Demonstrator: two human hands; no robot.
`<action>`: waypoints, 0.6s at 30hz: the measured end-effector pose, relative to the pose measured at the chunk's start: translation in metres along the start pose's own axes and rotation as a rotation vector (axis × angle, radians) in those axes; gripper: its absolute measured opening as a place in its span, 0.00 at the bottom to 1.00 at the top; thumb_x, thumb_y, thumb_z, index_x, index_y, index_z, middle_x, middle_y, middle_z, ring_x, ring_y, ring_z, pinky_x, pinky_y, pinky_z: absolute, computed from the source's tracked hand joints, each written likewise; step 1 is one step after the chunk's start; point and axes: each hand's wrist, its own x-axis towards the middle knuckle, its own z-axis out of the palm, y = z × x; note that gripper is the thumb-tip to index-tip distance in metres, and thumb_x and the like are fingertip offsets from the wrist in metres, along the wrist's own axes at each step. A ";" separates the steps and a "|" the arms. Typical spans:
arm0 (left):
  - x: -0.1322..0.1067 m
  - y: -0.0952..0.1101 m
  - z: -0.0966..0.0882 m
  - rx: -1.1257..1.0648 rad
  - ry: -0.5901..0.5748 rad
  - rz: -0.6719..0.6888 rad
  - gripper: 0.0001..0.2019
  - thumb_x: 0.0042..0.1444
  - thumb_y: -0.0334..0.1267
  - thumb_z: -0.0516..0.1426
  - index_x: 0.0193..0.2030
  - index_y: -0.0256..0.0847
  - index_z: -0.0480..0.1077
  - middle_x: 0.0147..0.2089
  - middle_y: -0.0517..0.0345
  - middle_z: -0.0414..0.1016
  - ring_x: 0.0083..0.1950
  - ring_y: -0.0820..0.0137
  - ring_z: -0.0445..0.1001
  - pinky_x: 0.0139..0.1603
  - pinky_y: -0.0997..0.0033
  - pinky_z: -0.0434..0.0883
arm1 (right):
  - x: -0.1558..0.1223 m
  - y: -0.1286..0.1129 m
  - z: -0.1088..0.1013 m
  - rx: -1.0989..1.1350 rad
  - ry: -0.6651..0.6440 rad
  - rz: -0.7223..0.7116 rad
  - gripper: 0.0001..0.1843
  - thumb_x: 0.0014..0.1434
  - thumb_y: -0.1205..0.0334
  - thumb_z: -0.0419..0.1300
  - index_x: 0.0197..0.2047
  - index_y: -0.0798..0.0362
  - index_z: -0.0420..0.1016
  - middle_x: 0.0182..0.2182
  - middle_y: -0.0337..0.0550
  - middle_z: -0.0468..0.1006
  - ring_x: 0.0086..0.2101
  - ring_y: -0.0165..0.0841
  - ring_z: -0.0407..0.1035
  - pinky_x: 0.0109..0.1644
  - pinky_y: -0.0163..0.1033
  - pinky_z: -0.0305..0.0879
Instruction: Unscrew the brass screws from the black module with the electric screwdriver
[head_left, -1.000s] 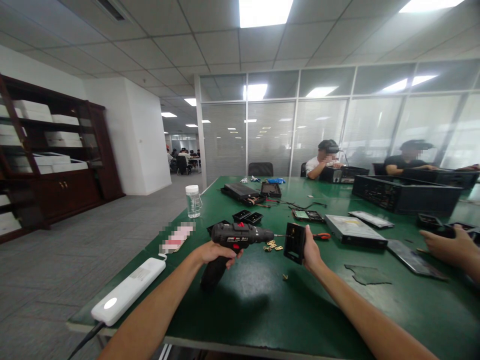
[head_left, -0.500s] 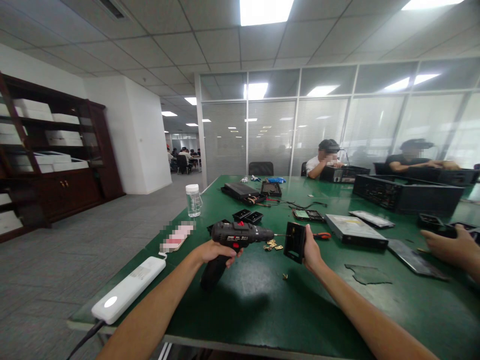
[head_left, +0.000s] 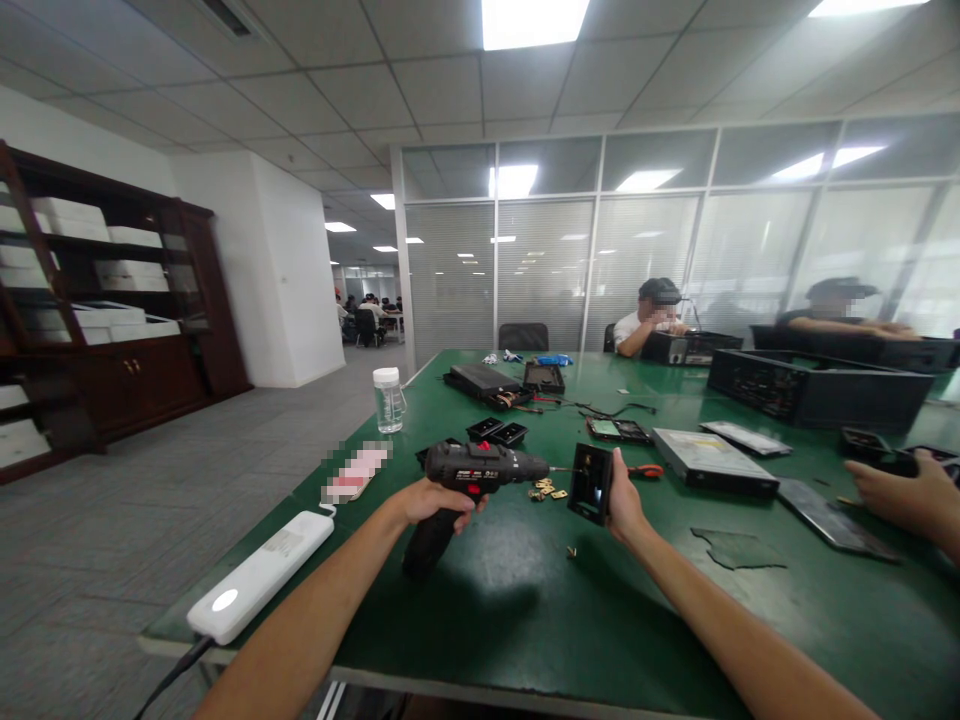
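Observation:
My left hand (head_left: 444,503) is closed around the grip of a black cordless drill (head_left: 480,466), held level with its long bit pointing right. In my right hand (head_left: 624,500) is a small black rectangular part (head_left: 589,484), tilted upright with its opening facing left. The bit's tip reaches the face of this part; whether it sits on a screw is too small to tell. Below the bit lie several brass-coloured metal pieces (head_left: 547,491), and a single small brass piece (head_left: 572,552) lies nearer me. A tool with an orange-red handle (head_left: 646,471) shows behind my right hand.
On the green table (head_left: 480,620) are two black parts (head_left: 496,432), a water bottle (head_left: 388,400), a white power strip (head_left: 262,575), a silver drive (head_left: 712,462) and a dark computer case (head_left: 817,385). Another person's hand (head_left: 904,490) is at the right edge.
The black part has turned slightly in my right hand, and light now reflects from its inner face. My left hand and the drill keep nearly the same place.

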 end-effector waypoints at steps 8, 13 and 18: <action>0.000 0.000 0.000 0.003 0.025 -0.003 0.15 0.45 0.35 0.55 0.40 0.29 0.64 0.34 0.51 0.64 0.24 0.76 0.63 0.27 0.73 0.64 | 0.001 0.003 -0.001 0.002 -0.010 -0.007 0.26 0.43 0.39 0.52 0.30 0.55 0.70 0.21 0.40 0.74 0.23 0.33 0.69 0.28 0.37 0.67; -0.001 -0.002 -0.002 0.005 0.030 -0.002 0.14 0.46 0.35 0.55 0.40 0.29 0.65 0.34 0.50 0.64 0.24 0.76 0.63 0.27 0.72 0.64 | 0.003 0.005 -0.002 -0.037 0.009 -0.018 0.26 0.43 0.39 0.52 0.30 0.55 0.71 0.21 0.40 0.74 0.23 0.32 0.69 0.28 0.35 0.66; -0.001 -0.002 -0.001 0.009 0.026 -0.001 0.15 0.45 0.36 0.55 0.39 0.29 0.65 0.32 0.52 0.64 0.24 0.76 0.62 0.26 0.73 0.63 | 0.003 0.005 -0.001 -0.027 -0.005 -0.018 0.25 0.44 0.39 0.51 0.29 0.55 0.70 0.20 0.39 0.74 0.22 0.33 0.69 0.27 0.36 0.66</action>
